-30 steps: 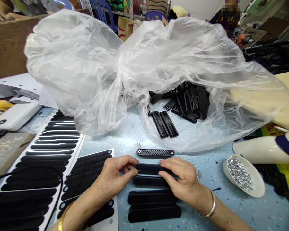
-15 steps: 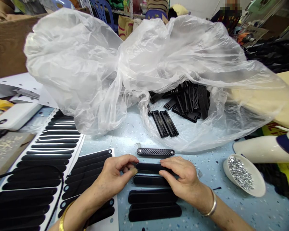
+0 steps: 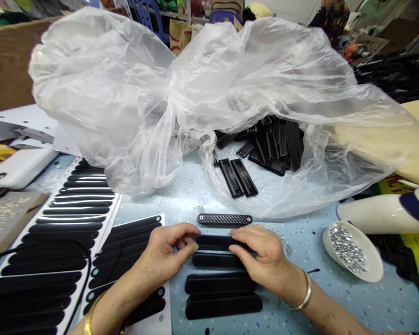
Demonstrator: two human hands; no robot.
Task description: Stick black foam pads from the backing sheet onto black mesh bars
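A long black strip with rounded ends [image 3: 214, 242] lies crosswise between my hands. My left hand [image 3: 171, 246] pinches its left end with thumb and fingertips. Over the right end, my right hand [image 3: 263, 251] grips with thumb and fingers, hiding that end. Just nearer to me is another black strip [image 3: 216, 260], partly under my right hand. Two more black pieces [image 3: 223, 304] rest side by side below it. Beyond my hands sits a black bar with a textured top [image 3: 225, 218] and a small metal-looking round at each end.
Sheets of black stickers [image 3: 129, 244] lie at left. A large clear plastic bag [image 3: 125, 93] holding several black parts [image 3: 275, 144] spreads across the back. A white bowl [image 3: 375, 270] of small shiny pieces stands at right, near a white device with a blue band [image 3: 373, 214].
The view has shifted very slightly. Both hands keep their hold at the strip's ends, with hardly any movement. In the background, a person's position has changed a little.
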